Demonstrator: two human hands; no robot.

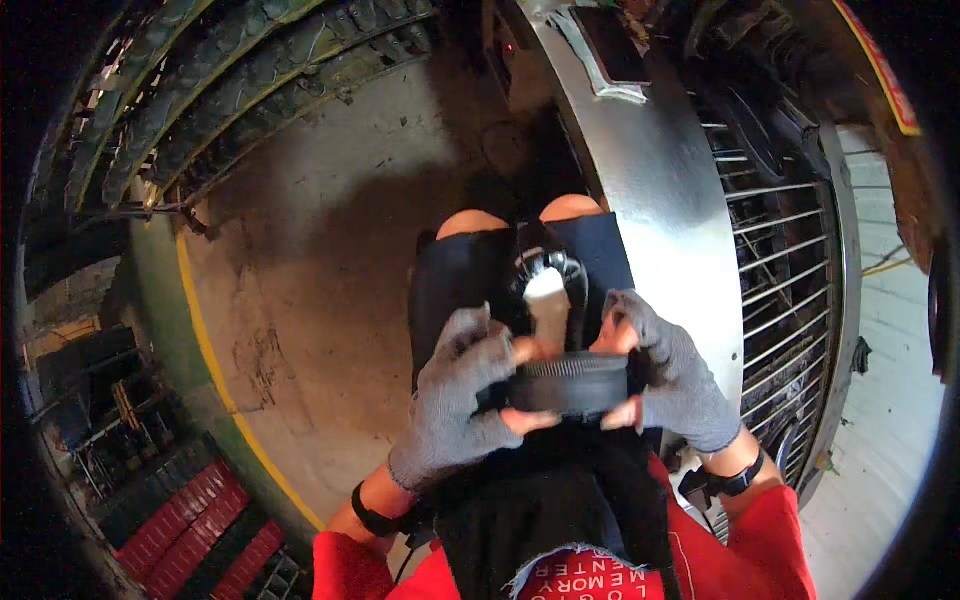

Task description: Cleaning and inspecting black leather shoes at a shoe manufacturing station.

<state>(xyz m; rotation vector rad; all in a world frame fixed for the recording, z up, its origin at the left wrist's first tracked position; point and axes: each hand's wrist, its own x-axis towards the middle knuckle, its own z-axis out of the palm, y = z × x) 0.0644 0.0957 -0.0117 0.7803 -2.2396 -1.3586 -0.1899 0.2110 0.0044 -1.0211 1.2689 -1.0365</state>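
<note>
I hold a round black part (570, 383), shaped like a thick disc, over my lap between both hands. My left hand (455, 400) in a grey fingerless glove grips its left side, with fingertips on the rim. My right hand (672, 375), gloved the same way, grips its right side. A pale cylindrical shaft (548, 305) stands up from behind the disc, ending at a dark ringed piece (548, 262) near my knees. I sit with a black apron over my legs.
A curved metal housing (660, 180) with a wire grille (785, 270) stands right of my knees. Tyres (230, 80) are stacked at the upper left. The concrete floor (320, 300) has a yellow line. Red crates (190, 520) sit at the lower left.
</note>
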